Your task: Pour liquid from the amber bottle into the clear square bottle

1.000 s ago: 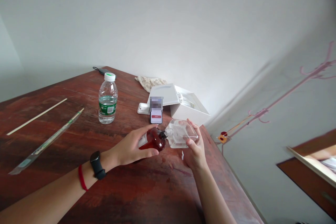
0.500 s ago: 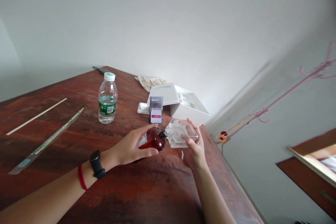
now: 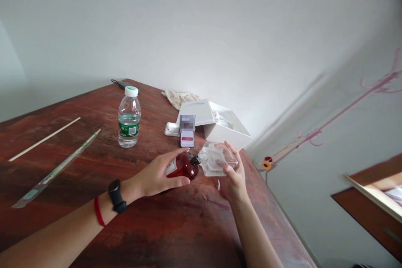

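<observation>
My left hand [image 3: 159,176] wraps round a dark red bottle [image 3: 187,168] with a pale label, its black-ringed neck pointing right. A clear glass bottle [image 3: 216,160] lies tilted in my right hand [image 3: 234,178], thumb on the near side and fingers behind. The two bottles meet neck to neck; whether the mouths touch or overlap I cannot tell. A phone [image 3: 187,136] stands upright just beyond the red bottle, its screen partly blurred. Below the clear bottle lies a small white scrap [image 3: 219,184].
On the reddish wooden table [image 3: 141,234], a water bottle [image 3: 129,121] stands left of the phone. A bare stick [image 3: 45,139] and a wrapped stick [image 3: 58,169] lie further left. Behind are an open white box [image 3: 228,130] and a cloth [image 3: 179,98]. A pink rack [image 3: 342,111] leans at right.
Both hands and both bottles keep nearly the same pose. The whole view has shifted very slightly.
</observation>
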A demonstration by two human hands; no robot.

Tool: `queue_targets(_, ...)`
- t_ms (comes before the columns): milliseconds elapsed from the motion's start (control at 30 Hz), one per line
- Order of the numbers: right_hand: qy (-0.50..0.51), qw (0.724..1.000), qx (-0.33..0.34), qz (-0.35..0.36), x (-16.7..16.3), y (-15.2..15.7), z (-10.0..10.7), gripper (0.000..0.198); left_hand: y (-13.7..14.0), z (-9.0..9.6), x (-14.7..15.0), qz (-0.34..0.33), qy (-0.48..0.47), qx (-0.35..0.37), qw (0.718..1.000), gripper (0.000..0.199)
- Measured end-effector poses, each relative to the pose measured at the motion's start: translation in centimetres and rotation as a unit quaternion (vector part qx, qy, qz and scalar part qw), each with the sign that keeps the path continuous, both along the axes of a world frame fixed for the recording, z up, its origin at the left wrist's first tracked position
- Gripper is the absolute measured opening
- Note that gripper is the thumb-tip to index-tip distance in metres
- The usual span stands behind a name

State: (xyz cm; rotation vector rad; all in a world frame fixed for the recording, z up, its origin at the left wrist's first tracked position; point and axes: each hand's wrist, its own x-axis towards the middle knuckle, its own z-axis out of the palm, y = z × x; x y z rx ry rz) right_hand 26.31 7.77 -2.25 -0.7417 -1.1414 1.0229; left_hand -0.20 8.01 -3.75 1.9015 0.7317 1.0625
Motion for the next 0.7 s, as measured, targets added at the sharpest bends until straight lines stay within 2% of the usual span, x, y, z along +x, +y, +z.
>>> queue_targets(700, 0.003, 1.000, 0.011, -0.005, 0.17, 0.08, -0.19, 0.077, 0.22, -0.25, -0.03, 0.006, 0.019, 0.006, 1.000, 0.085)
